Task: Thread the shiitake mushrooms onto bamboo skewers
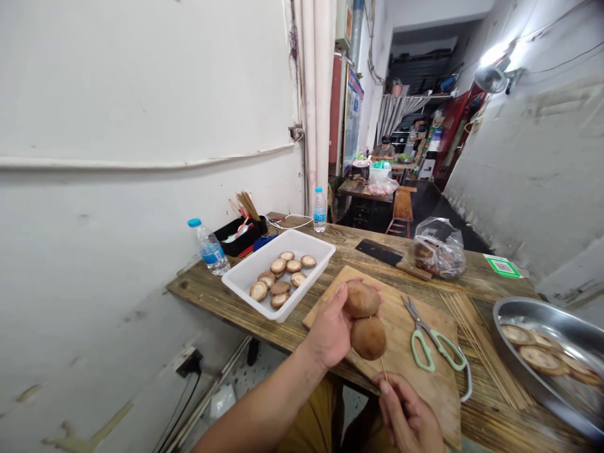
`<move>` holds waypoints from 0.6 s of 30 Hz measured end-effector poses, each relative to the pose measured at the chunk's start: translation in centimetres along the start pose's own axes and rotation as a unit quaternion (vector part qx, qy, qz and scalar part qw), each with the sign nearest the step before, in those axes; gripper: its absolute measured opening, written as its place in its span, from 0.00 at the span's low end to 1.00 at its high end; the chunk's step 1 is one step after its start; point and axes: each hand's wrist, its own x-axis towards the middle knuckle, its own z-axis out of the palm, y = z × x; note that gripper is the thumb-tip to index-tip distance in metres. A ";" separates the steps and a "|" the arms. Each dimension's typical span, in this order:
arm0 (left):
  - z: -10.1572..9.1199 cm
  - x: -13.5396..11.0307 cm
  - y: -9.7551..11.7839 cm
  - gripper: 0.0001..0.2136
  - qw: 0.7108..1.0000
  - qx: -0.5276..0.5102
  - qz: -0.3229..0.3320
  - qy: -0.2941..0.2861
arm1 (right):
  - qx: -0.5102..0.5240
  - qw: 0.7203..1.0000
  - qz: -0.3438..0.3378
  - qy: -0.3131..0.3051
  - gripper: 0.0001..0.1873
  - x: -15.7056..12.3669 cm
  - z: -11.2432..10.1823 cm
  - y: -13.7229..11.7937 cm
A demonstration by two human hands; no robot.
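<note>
Two brown mushroom caps [369,338] sit one above the other on a thin wooden skewer [384,370]. My left hand [330,327] is closed round the upper mushroom cap [362,298], thumb on its near side. Lower down, my right hand [408,412] pinches the skewer's bottom end. Both hands are over the near part of a wooden cutting board [401,296]. Scissors with pale green handles [433,340] lie open on the board, right of the mushrooms. A white plastic tray [309,305] to the left holds several mushroom caps [280,287].
On the right are a bundle of skewers [491,352] and a metal bowl [519,308] with mushrooms. A cleaver [379,251] and a plastic bag [438,248] lie behind the board. Water bottles [212,251] stand at left and back. Farther off, people sit and stand near another table.
</note>
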 end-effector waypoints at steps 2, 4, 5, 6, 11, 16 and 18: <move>-0.1 0.2 0.5 0.17 1.000 -0.007 0.010 -0.001 | -0.010 1.000 0.002 0.005 0.21 -0.2 0.1 0.6; -0.3 0.4 0.9 0.18 1.000 -0.017 0.014 0.000 | -0.016 0.999 0.001 0.031 0.21 -0.4 0.3 1.0; -0.4 0.5 1.2 0.18 1.000 -0.023 0.015 0.002 | -0.016 0.999 -0.001 0.050 0.21 -0.6 0.4 1.1; -0.5 0.6 1.4 0.18 0.999 -0.028 0.017 0.005 | -0.014 0.998 -0.004 0.068 0.21 -0.7 0.5 1.2; -1.3 1.5 2.1 0.17 0.997 -0.059 0.038 0.026 | -0.018 0.997 -0.011 0.075 0.20 -1.2 0.3 0.8; -2.7 2.7 1.5 0.18 0.996 -0.077 0.002 0.043 | -0.032 0.999 0.014 0.020 0.22 -0.9 -0.1 0.8; -3.3 3.0 0.7 0.22 0.994 -0.078 -0.050 0.052 | -0.033 0.999 0.010 0.023 0.23 -0.6 0.2 1.1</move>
